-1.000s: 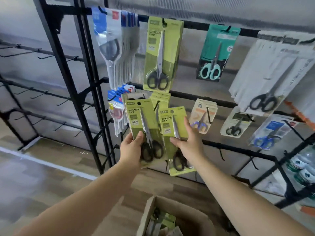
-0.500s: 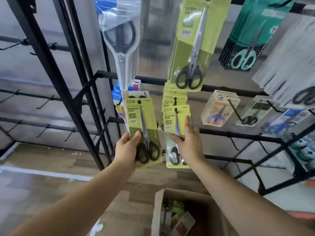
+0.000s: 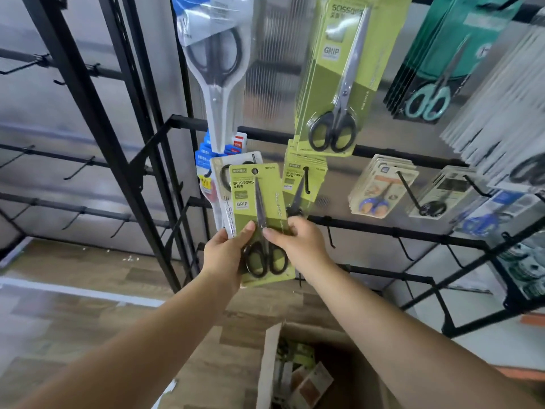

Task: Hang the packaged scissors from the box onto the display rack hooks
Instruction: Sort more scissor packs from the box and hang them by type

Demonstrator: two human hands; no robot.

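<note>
In the middle of the frame I see both hands on one green pack of scissors (image 3: 259, 222). My left hand (image 3: 225, 255) holds it from the left edge, the thumb laid across the front of the card just beside the black handles, so that grip is clamped on the pack. My right hand (image 3: 298, 242) pinches the card from the right side, thumb on the front near the blades, fingers curled behind; that grip is clamped on the same pack. The pack stands nearly upright, its hang hole at the top, in front of the black rack (image 3: 383, 228).

Behind its upper left corner hangs a pale pack (image 3: 219, 172). Just right of it a stack of matching green packs (image 3: 303, 178) sits on a hook (image 3: 307, 180). Above, a larger green pack (image 3: 339, 78) hangs in the upper middle. The cardboard box (image 3: 267, 367) stands open at the bottom of the frame on the wooden floor (image 3: 88, 320), with more packs inside.
</note>
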